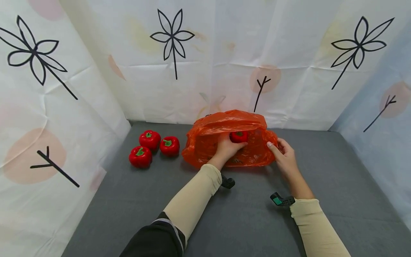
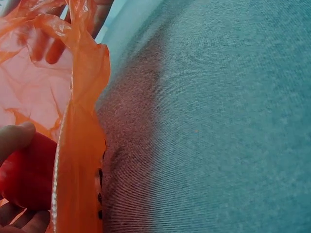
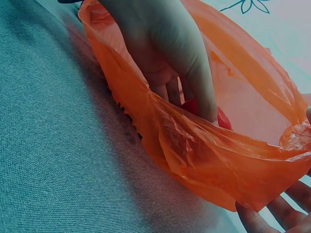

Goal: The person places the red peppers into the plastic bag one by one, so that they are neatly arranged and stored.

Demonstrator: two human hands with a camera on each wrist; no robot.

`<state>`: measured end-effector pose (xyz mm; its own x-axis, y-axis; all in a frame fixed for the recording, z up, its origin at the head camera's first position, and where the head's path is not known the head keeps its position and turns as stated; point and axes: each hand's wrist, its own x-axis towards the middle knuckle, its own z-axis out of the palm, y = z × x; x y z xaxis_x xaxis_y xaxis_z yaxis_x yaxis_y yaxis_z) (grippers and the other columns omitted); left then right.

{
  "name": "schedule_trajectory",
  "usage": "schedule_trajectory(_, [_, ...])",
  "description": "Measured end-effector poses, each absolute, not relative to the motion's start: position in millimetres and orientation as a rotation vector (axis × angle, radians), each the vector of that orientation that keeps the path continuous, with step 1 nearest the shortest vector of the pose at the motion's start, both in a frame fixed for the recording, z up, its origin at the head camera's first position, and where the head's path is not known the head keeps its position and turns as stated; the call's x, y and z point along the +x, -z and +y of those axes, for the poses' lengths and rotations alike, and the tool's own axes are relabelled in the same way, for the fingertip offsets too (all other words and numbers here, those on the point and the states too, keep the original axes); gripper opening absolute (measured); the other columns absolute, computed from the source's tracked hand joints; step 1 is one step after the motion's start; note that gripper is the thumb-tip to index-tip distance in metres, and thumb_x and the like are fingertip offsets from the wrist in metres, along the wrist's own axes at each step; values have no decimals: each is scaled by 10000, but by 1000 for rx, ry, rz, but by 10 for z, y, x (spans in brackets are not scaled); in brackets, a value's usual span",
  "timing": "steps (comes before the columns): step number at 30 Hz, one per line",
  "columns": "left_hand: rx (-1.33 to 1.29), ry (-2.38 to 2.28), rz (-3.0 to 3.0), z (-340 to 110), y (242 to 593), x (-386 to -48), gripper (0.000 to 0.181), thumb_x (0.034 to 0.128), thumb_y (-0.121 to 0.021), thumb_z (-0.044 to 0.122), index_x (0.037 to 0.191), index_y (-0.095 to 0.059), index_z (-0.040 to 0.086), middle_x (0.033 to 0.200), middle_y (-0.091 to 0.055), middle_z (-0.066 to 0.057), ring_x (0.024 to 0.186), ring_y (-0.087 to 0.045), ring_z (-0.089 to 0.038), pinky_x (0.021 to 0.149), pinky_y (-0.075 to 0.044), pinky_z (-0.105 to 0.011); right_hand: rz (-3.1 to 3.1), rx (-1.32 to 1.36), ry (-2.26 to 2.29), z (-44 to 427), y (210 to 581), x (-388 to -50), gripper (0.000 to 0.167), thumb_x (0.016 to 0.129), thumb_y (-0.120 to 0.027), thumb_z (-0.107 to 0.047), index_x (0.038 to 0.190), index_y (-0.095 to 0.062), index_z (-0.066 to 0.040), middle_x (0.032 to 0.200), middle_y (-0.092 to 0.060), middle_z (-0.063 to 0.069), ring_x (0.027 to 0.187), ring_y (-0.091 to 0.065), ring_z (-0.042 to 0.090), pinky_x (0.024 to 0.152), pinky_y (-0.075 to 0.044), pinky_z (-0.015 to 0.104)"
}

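Note:
An orange plastic bag [image 1: 199, 142] lies on its side with its mouth facing me. My left hand [image 1: 226, 148] reaches inside it and grips a red bell pepper [image 1: 239, 136]. In the left wrist view, thumb and fingers curl round that pepper [image 2: 29, 170]. My right hand [image 1: 285, 157] pinches the bag's right edge, thumb in front and fingers behind. The right wrist view shows its fingers [image 3: 286, 213] at the bag's rim. Left of the bag, three red bell peppers with green stems sit together: one at the back [image 1: 150, 139], one in front [image 1: 140, 157], one nearest the bag [image 1: 169, 146].
A grey cloth [image 1: 244, 221] covers the table. White patterned sheets [image 1: 212, 43] hang behind the bag and at both sides. Each wrist wears a dark device, such as the right one [image 1: 282, 200].

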<state>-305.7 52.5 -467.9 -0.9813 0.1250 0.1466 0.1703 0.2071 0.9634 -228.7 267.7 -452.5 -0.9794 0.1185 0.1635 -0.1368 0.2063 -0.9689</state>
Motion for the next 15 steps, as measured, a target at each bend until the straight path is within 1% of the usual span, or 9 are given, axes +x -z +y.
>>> schedule_trajectory(2, [-284, 1936, -2409, 534, 4692, -3077, 777, 852, -896, 134, 1501, -471, 108, 1517, -554, -97, 1434, -538, -302, 1221, -453, -462, -2276, 26, -1856, 2681, 4525, -2295, 342, 1083, -627, -280, 1365, -593, -89, 1128, -671, -170, 962, -661, 18, 808, -590, 130])
schedule_trajectory(9, [-281, 1931, -2407, 552, 4708, -3123, 816, 854, -898, 128, 1530, -442, 106, 1548, -527, -102, 1467, -507, -293, 1241, -429, -442, -2281, 37, -1858, 2679, 4518, -2298, 414, 1085, -623, -275, 1407, -567, -21, 1133, -665, -182, 978, -662, 10, 820, -589, 129])
schedule_trajectory(15, [-301, 1937, -2393, 570, 4717, -3129, 836, 845, -903, 124, 1523, -414, 132, 1544, -510, -78, 1474, -488, -270, 1256, -409, -438, -2305, 4, -1845, 2675, 4505, -2279, 432, 1081, -628, -300, 1411, -561, -29, 1128, -656, -196, 980, -654, 5, 825, -584, 124])
